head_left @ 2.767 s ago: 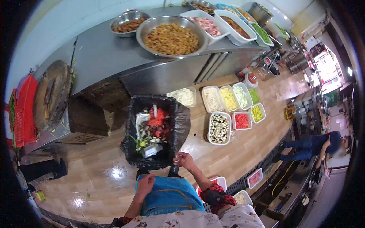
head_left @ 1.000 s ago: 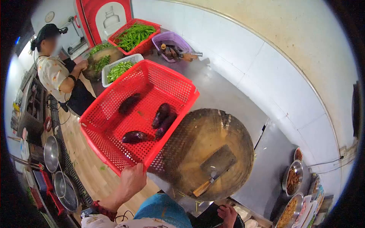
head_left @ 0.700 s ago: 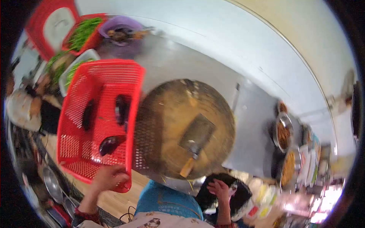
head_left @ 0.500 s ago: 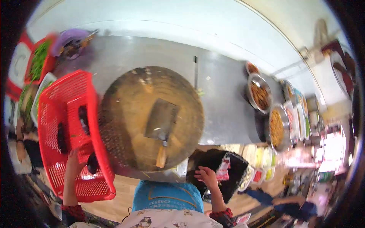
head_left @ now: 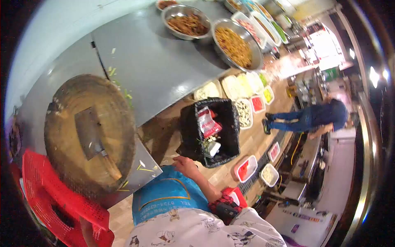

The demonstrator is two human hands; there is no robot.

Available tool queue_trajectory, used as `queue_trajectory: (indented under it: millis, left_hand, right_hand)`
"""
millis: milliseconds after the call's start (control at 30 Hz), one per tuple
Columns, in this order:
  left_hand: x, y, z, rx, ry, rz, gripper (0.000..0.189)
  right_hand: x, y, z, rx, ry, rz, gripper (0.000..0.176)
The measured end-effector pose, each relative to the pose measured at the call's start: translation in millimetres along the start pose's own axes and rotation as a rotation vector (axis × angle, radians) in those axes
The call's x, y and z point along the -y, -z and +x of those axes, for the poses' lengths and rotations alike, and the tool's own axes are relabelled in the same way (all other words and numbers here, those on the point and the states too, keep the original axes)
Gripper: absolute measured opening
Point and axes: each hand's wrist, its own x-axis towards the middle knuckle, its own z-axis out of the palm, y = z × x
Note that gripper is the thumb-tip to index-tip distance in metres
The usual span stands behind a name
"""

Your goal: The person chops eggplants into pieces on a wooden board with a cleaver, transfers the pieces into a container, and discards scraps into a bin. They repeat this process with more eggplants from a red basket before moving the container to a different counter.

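My left forearm [head_left: 87, 229] reaches to the red plastic basket [head_left: 37, 181] at the lower left; the hand itself is hidden by the basket. My right hand [head_left: 186, 166] is empty, its fingers apart and slightly bent, just in front of my blue apron [head_left: 164, 187]. A round wooden chopping block [head_left: 61, 119] stands on the metal table beside the basket. Flat on the block lies a cleaver [head_left: 89, 131], its wooden handle pointing towards me. Several green scraps [head_left: 123, 88] are scattered right of the block.
A black-lined bin [head_left: 191, 133] with wrappers stands beyond my right hand. Steel bowls of food [head_left: 187, 24] line the table's far end. Several food tubs [head_left: 244, 113] sit on the floor near a person [head_left: 319, 115] bending over. The metal table [head_left: 152, 66] has an edge beside the bin.
My view has swung to the right, so the block and basket now appear further left. My right hand has come closer to my apron. My left hand has gone out of sight at the basket.
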Motion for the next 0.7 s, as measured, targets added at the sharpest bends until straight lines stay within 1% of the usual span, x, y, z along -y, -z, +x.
queue_trajectory:
  millis: [33, 100, 133, 167, 233, 367, 433, 467, 567, 633, 667, 700]
  left_hand:
    - [-4.6, 4.6, 1.7, -0.005, 0.005, 0.019, 0.047]
    - [-11.0, 12.7, 6.2, -0.012, 0.009, 0.052, 0.047]
    - [-15.1, 14.8, 10.2, -0.018, 0.012, 0.065, 0.047]
    - [-18.9, 17.2, 13.7, -0.023, 0.015, 0.082, 0.046]
    - [-25.5, 22.9, 20.4, -0.027, 0.015, 0.109, 0.046]
    - [-43.9, 27.8, 39.4, -0.033, 0.0, 0.168, 0.046]
    - [-51.4, 31.4, 47.5, -0.036, -0.01, 0.183, 0.045]
    - [-55.7, 31.9, 51.7, -0.037, -0.018, 0.192, 0.045]
    - [-68.1, 34.2, 63.4, -0.044, -0.041, 0.203, 0.045]
    - [-70.8, 38.6, 66.6, -0.056, -0.043, 0.197, 0.045]
    - [-70.1, 42.1, 67.0, -0.063, -0.039, 0.192, 0.045]
    - [-71.0, 41.0, 68.0, -0.074, -0.042, 0.187, 0.045]
  right_hand:
    - [0.3, -1.1, -0.8, -0.023, -0.015, 0.017, 0.034]
    - [2.7, -3.1, -2.6, -0.046, 0.05, -0.09, 0.033]
    - [7.0, -2.1, -5.8, -0.055, 0.059, 0.024, 0.032]
    - [1.2, -4.3, -4.1, -0.074, 0.05, 0.037, 0.032]
    - [-8.6, -11.0, -2.7, -0.144, 0.107, 0.012, 0.032]
    - [-16.2, -14.7, -1.3, -0.186, 0.074, 0.021, 0.032]
    - [-20.4, -20.8, 2.0, -0.278, 0.155, 0.027, 0.032]
    - [-22.8, -23.3, 2.4, -0.295, 0.153, 0.04, 0.032]
    - [-15.6, -21.4, 1.3, -0.267, 0.156, 0.039, 0.032]
    - [-12.4, -21.4, -2.2, -0.24, 0.064, 0.105, 0.032]
    - [-13.1, -22.2, -2.2, -0.224, 0.085, 0.107, 0.032]
    - [-17.8, -21.5, -3.8, -0.238, 0.062, 0.102, 0.032]
